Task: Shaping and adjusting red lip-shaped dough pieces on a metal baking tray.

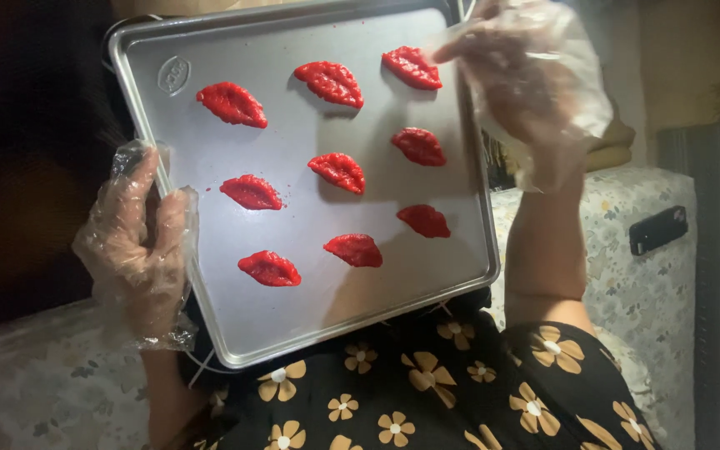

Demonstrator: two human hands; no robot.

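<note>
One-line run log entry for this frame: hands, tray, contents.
left hand: gloved, grips tray edge | right hand: gloved, fingertips at top-right red piece | metal tray: tilted, nine red leaf-shaped pieces in three columns

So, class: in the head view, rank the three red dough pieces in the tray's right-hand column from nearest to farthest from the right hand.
1. Top piece, by the right hand fingers.
2. Middle piece, mid-column.
3. Bottom piece, lowest in the tray.
</note>
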